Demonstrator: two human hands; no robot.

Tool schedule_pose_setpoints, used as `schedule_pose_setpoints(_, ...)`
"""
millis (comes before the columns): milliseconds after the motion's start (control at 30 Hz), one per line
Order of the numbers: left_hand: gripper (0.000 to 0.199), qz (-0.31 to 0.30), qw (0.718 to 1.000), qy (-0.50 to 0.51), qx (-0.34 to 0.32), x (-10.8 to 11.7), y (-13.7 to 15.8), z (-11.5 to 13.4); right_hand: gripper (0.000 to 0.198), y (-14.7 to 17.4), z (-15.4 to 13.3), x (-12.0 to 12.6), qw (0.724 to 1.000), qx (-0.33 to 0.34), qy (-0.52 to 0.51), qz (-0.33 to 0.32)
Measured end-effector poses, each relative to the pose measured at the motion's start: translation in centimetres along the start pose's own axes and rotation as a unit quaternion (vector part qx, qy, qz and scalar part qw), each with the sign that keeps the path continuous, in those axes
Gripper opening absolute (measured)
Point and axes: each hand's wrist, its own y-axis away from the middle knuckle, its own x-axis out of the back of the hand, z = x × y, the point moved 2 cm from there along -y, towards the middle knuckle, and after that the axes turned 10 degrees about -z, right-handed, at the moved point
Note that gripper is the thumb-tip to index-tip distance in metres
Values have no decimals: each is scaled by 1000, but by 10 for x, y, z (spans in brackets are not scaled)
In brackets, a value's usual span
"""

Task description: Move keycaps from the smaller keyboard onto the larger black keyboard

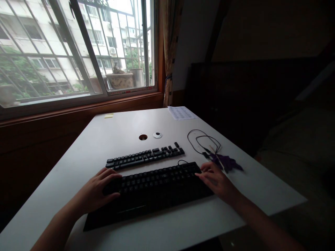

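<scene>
A black keyboard [157, 195] with a wide palm rest lies at a slight angle near me on the white table. My left hand [101, 188] is around its left end, fingers along the keys and thumb on the near side. At the right end of the keys, my right hand [213, 179] is closed in a pinch. Something small and pale may be between those fingertips, but I cannot make it out. Just beyond the keyboard, loose black keycaps [142, 158] are laid out in rows. A crumpled purple cloth [231, 163] lies close to my right hand.
Coiled dark cable [195, 130] lies on the table [123, 129] at right. A round hole [143, 137] has its white ring cover [157, 135] beside it. Printed papers [181, 113] and yellow sticky notes [109, 115] are at the far edge, below a barred window [78, 52].
</scene>
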Motion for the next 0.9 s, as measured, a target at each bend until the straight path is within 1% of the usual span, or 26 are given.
schedule_pose_setpoints(67,44,2,1000,2,1,1,0,0,25,2,1,1,1000,-1,-1,12)
schedule_pose_setpoints(200,43,9,1000,0,0,2,0,1,25,4,0,3,998,-3,3,60)
schedule_pose_setpoints(333,43,15,1000,3,-6,2,0,2,26,3,-1,3,999,1,19,48)
schedule_pose_setpoints(433,43,13,1000,3,-3,2,0,2,26,4,-3,3,998,0,31,57)
schedule_pose_setpoints(667,43,8,1000,0,3,2,0,3,27,5,-3,1,998,6,33,50)
schedule_pose_setpoints(767,43,13,1000,-1,-1,3,0,3,26,4,-1,0,998,9,41,52)
schedule_pose_setpoints(900,42,6,1000,-3,-6,3,-1,3,26,5,0,0,997,7,48,54)
